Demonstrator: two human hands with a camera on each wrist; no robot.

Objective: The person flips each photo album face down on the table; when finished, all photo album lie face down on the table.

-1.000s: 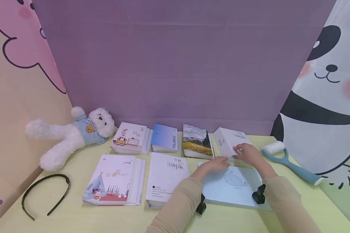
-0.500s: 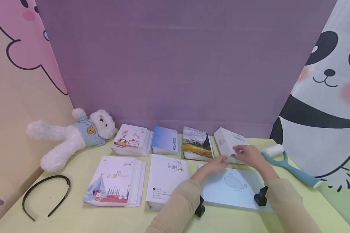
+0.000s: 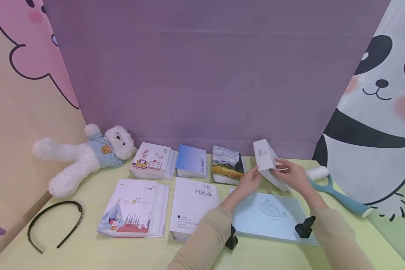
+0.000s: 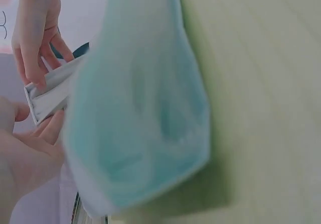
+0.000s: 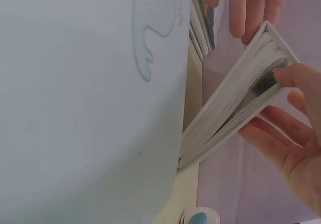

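A white photo album [image 3: 266,159] stands tilted on its lower edge at the back right, its spine turned forward. My right hand [image 3: 291,174] grips its side, the thumb on the page edges and the fingers behind the cover in the right wrist view. Fairly straight fingers of my left hand [image 3: 249,183] touch the spine's lower corner. In the right wrist view, the album's packed pages [image 5: 246,83] face the camera. Below both hands lies a pale blue album [image 3: 266,223] with a whale drawing. A blurred pale teal shape [image 4: 140,108] fills much of the left wrist view.
Beside the hands lie a painting-covered album [image 3: 227,165], a blue album [image 3: 190,161] and a larger white album [image 3: 192,206]. Two illustrated albums [image 3: 128,206] lie farther left, near a plush bear [image 3: 102,150] and a black headband [image 3: 77,206]. A lint roller [image 3: 349,200] lies right.
The white album has gone from lying flat to standing tilted, its spine turned forward. My left hand has risen with its corner; my right hand has shifted slightly right.
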